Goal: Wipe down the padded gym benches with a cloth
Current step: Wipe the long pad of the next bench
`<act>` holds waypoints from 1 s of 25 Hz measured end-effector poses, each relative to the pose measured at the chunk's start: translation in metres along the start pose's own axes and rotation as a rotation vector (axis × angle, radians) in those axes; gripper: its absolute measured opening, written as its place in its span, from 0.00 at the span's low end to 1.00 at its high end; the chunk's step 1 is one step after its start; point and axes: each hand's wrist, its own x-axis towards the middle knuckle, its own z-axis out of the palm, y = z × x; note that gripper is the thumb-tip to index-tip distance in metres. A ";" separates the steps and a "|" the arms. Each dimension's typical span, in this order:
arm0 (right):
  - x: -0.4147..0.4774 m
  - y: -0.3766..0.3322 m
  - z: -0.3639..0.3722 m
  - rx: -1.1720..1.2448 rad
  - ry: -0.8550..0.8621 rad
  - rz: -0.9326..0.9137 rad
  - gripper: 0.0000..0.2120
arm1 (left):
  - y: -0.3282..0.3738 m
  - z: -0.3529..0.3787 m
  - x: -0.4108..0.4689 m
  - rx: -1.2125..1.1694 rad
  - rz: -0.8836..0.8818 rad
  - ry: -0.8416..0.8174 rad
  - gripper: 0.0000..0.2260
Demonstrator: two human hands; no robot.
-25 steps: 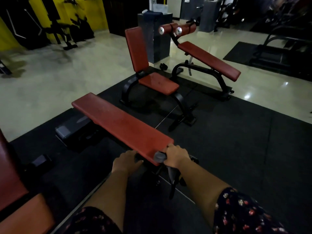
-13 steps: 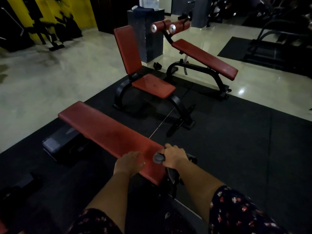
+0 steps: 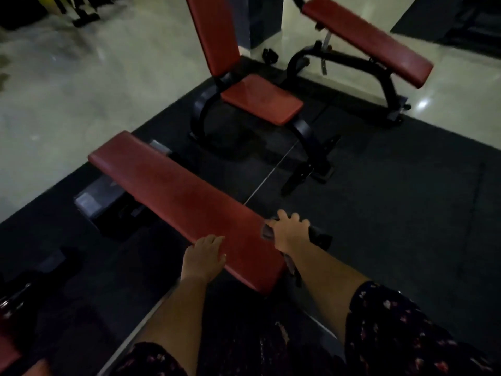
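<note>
A long flat bench with a red pad [image 3: 179, 194] runs from the near centre toward the far left. My left hand [image 3: 204, 257] rests on the pad's near left edge, fingers laid flat over it. My right hand [image 3: 290, 230] grips a dark grey cloth [image 3: 267, 231] at the pad's right edge near the close end. A strip of the cloth hangs down under my right wrist.
An upright seat bench with a red back and seat [image 3: 260, 101] stands beyond on the black rubber mat [image 3: 393, 202]. An inclined red bench [image 3: 366, 36] sits at the far right. A dark step block [image 3: 92, 202] lies under the flat bench's far end. Pale tiled floor [image 3: 67, 90] spreads left.
I have come closer and look further down. My right hand with the cloth has slid along the pad's right edge, away from the near end. My left hand now lies on the left edge.
</note>
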 end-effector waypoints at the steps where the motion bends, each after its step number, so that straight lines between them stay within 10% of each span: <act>1: 0.007 -0.002 0.016 0.015 -0.028 -0.008 0.27 | -0.010 0.018 0.001 0.006 -0.020 -0.027 0.23; 7: 0.038 0.001 0.115 0.061 -0.249 -0.022 0.32 | -0.032 0.107 0.043 -0.100 -0.067 -0.205 0.26; 17: 0.125 0.017 0.145 0.298 -0.026 0.364 0.42 | -0.056 0.150 0.142 0.081 0.148 -0.085 0.27; 21: 0.149 0.028 0.164 0.295 -0.297 0.260 0.42 | -0.056 0.162 0.181 0.255 0.569 0.017 0.23; 25: 0.151 0.040 0.174 0.285 -0.099 0.201 0.37 | -0.043 0.182 0.206 0.281 0.654 0.007 0.23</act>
